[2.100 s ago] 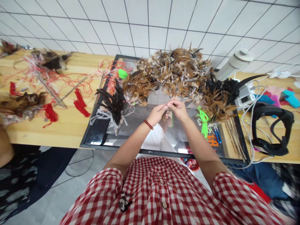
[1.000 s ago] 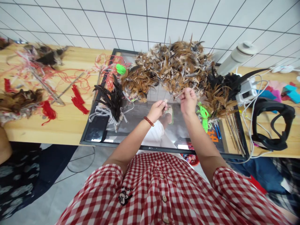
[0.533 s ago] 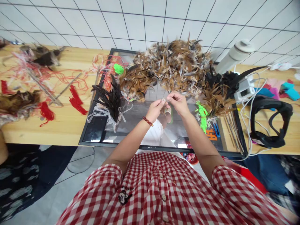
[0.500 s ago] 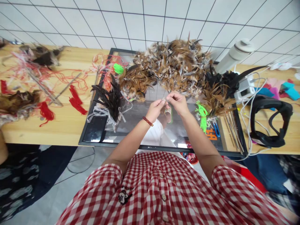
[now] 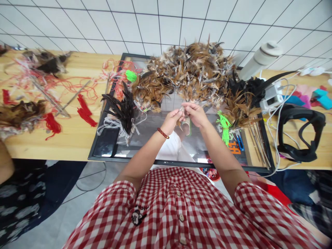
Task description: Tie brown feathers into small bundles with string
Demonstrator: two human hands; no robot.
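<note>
Over the middle of a dark glossy panel, my two hands meet at the fingertips. My left hand, with a beaded bracelet at its wrist, pinches a small brown feather whose pale end sticks up between the fingers. The fingers of my right hand are closed at that pale end; whether they grip it is too small to make out. Behind them rises a big heap of brown feathers. A bundle of black feathers with white ties lies left of my hands, a bright green cord bundle to the right.
A white bottle, a charger with white cables and a black headset frame stand at the right. Thin sticks lie by the panel's right edge. Red yarn and tangled strings are at the left, near another person's arm.
My right fingers have shifted slightly left and closed in on the feather's pale end. My left hand keeps its pinch in about the same place.
</note>
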